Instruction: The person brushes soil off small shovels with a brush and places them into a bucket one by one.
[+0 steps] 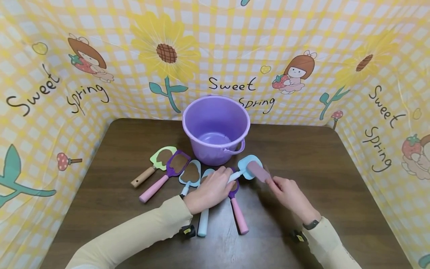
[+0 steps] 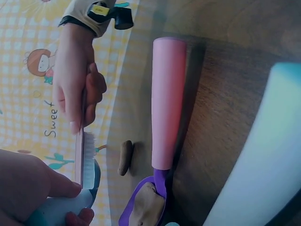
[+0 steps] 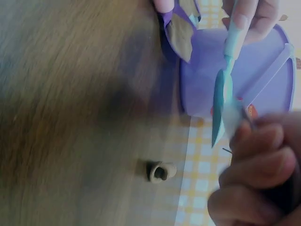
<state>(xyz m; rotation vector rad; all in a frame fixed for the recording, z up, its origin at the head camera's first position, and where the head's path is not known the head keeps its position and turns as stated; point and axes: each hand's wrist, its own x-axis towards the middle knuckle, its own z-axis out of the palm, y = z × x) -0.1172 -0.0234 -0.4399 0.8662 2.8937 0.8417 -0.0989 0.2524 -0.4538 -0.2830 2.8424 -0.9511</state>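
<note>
From my end, L hand grasps a lt-blue shovel by its handle, blade up over the table, right of mid; R hand pinches a pink brush at that blade, contact blurred. I see no brown on it, so prob. nearly clean. Five other shovels fan between the left edge and mid; at least four bear brown lumps, so I'd guess most remains. Purple bucket: nr far edge, mid.
</note>
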